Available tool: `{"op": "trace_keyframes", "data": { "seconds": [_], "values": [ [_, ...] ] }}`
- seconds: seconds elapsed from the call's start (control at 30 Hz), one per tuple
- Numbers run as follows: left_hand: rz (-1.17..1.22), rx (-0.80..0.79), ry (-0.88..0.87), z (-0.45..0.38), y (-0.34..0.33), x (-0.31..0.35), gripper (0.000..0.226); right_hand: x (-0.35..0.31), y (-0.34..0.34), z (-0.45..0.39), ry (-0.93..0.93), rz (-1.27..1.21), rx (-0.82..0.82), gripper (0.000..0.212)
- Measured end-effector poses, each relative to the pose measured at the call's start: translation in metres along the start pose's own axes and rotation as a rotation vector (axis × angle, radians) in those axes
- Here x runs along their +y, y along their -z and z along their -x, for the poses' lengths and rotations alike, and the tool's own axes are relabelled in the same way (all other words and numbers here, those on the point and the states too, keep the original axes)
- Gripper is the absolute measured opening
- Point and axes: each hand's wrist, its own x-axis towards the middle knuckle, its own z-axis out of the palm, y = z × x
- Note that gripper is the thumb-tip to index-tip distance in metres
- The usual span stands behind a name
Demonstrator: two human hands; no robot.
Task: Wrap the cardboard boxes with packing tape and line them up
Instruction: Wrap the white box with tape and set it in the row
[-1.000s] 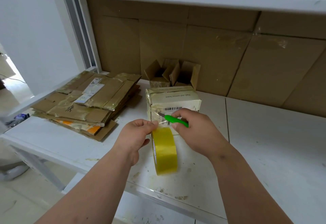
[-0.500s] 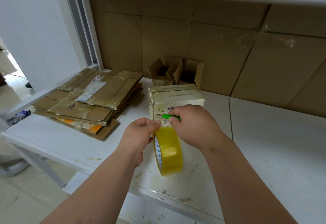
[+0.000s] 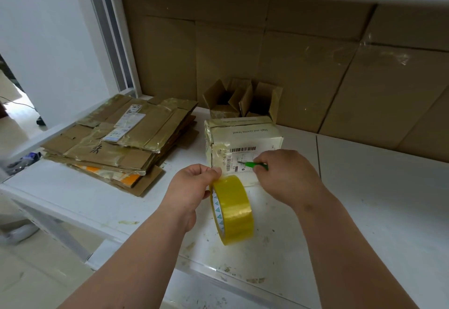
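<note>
The left hand point(image 3: 192, 187) pinches the free end of the tape at the top of a yellow tape roll point(image 3: 232, 209). The roll hangs below this grip, above the white table point(image 3: 376, 211), with its broad side turned toward the camera. The right hand point(image 3: 289, 177) is clenched around a small cutter with a green handle point(image 3: 255, 164). The tip of the cutter points to the left, near the pulled tape end, in front of the label of the box.

The pale cardboard box point(image 3: 243, 136) stands on the table just behind both hands. It is covered with shiny tape, and a barcode label is on the side that faces the camera. Behind it, against the brown cardboard wall point(image 3: 315, 70), are small open cardboard boxes point(image 3: 240, 101) with their flaps up. I cannot tell whether they touch the pale box.

On the left part of the table lies a stack of flattened cardboard boxes point(image 3: 121, 143), some with tape and labels on them. The table surface near the hands has dirty marks.
</note>
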Motion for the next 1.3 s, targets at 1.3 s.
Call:
{"op": "trace_keyframes", "data": {
  "seconds": [1.3],
  "values": [
    [-0.974, 0.006, -0.768, -0.04, 0.012, 0.045, 0.04, -0.035, -0.052, -0.005, -0.27, -1.079, -0.015, 0.025]
  ]
}}
